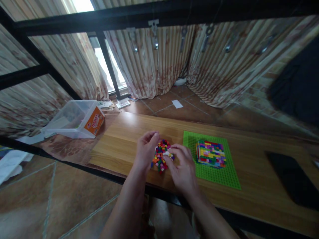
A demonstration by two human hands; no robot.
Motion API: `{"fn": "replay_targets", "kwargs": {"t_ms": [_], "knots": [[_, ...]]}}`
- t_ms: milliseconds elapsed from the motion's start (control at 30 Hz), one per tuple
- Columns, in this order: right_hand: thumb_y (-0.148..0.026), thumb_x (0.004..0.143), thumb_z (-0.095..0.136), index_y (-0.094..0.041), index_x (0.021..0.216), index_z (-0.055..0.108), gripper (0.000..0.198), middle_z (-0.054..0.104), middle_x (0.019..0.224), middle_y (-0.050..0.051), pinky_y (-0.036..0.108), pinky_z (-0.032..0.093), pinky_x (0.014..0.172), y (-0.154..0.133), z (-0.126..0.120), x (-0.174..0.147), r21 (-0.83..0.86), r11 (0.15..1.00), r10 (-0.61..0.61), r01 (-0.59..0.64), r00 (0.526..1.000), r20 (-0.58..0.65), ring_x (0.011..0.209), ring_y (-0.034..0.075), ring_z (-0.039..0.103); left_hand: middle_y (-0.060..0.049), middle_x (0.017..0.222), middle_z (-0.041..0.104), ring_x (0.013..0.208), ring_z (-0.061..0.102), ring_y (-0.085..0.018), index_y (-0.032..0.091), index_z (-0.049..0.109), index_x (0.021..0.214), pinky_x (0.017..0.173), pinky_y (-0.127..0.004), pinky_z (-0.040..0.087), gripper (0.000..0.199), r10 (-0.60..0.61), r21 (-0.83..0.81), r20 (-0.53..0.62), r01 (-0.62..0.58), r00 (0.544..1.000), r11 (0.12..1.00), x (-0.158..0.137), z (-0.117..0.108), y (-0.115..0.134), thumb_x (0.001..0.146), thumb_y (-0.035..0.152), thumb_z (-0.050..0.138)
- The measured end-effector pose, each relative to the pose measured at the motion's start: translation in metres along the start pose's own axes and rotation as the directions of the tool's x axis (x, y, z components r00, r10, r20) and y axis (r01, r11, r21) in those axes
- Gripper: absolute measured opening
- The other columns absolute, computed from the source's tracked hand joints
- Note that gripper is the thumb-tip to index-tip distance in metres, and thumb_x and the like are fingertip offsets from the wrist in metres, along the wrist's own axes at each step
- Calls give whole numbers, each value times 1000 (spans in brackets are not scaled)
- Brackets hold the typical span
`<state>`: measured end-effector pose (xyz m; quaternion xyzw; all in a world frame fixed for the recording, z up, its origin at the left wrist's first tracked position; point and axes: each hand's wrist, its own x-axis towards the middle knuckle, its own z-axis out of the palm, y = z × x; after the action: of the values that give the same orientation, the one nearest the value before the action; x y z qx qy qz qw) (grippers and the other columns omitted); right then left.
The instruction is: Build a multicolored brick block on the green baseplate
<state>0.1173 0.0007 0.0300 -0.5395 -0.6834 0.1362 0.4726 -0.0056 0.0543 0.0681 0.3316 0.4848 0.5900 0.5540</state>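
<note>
A pile of small toy bricks point(159, 159) in many colours lies on the wooden table point(119, 142). At its left edge is my left hand point(145, 149), its fingers curled and closed against the thumb; what they hold, if anything, is hidden. My right hand point(183, 166) reaches over the pile's right side, thumb and forefinger pinched on a small white brick point(167, 154). Right of it, a green baseplate point(230, 176) carries a low block built of multicoloured bricks point(211, 153). Neither hand touches the baseplate.
A clear plastic box point(72, 116) with an orange label stands beyond the table's left end. A black flat object point(292, 179) lies at the right. Dark metal bars point(159, 15) with hanging hooks cross overhead, before striped curtains point(154, 66). Paper point(177, 104) lies on the tiled floor.
</note>
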Motion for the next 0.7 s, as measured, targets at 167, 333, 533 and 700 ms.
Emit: {"fn": "replay_targets", "kwargs": {"t_ms": [167,333,533,700], "knots": [[-31,90,59,-25,91,65,9,65,96,5,38,49,83,8,-24,14,35,998,49,-44,985,-165,95,21,59,-8,79,71,71,65,-14,13,70,79,66,-25,52,25,-401,-172,295,461,867,870,-19,26,-15,78,38,69],[-27,88,59,-25,85,69,10,64,96,5,38,49,84,16,-34,15,13,998,62,-61,984,-166,94,20,60,-7,76,71,70,65,-13,13,72,80,67,-22,53,15,-480,-220,387,584,787,781,-26,38,-20,83,20,59],[-30,93,52,-24,94,69,18,64,100,6,41,49,87,29,-48,12,39,995,99,-93,975,-197,97,20,61,-11,85,73,79,69,-17,11,72,85,80,-28,55,16,-499,-211,344,583,796,785,-24,40,-15,83,20,58],[-29,92,55,-24,106,69,21,62,106,7,41,48,89,28,-56,11,-65,997,32,-35,998,-50,101,21,57,-8,80,71,73,67,-14,11,71,90,73,-25,54,17,-446,-163,389,537,806,828,-29,44,-16,81,24,64]]}}
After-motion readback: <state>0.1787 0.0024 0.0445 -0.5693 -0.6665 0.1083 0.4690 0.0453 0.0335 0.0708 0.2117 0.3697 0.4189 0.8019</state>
